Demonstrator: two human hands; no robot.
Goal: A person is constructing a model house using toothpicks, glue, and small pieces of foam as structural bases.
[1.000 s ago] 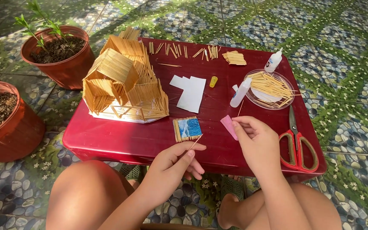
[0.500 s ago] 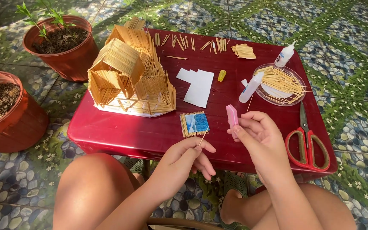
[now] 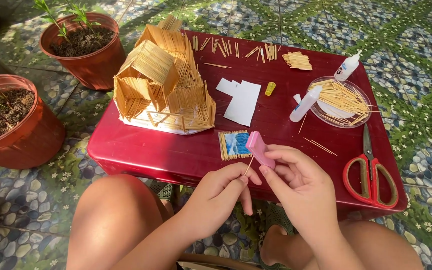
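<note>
Your right hand (image 3: 303,187), at lower centre-right of the frame, was closed around a small pink block (image 3: 259,148), thumb and fingers gripping its lower end so the block stood tilted up toward the left. Your left hand (image 3: 221,195), just left of it at lower centre, pinched a thin wooden stick (image 3: 248,166) between thumb and forefinger, the stick's upper end touching the underside of the pink block. Both hands were held over the near edge of the red table (image 3: 176,150), above your bare knees.

On the table directly behind the block lay a small panel of sticks (image 3: 233,145) with a blue patch on it. In the upper left of the tabletop stood a stick-built model house (image 3: 163,82) on a white base. White paper pieces (image 3: 241,100) lay at centre, with a small yellow cap (image 3: 270,88) just beside them. To the right, a clear round dish (image 3: 343,97) held a heap of sticks, and a white glue bottle (image 3: 306,104) lay against its left rim; a second white bottle (image 3: 348,65) stood behind the dish. Red-handled scissors (image 3: 371,170) rested at the right edge. Loose sticks were scattered along the far edge, along with a small bundle (image 3: 297,60).

Two terracotta pots with plants (image 3: 83,47) (image 3: 6,120) stood on the pebble-patterned floor at the left of the frame.
</note>
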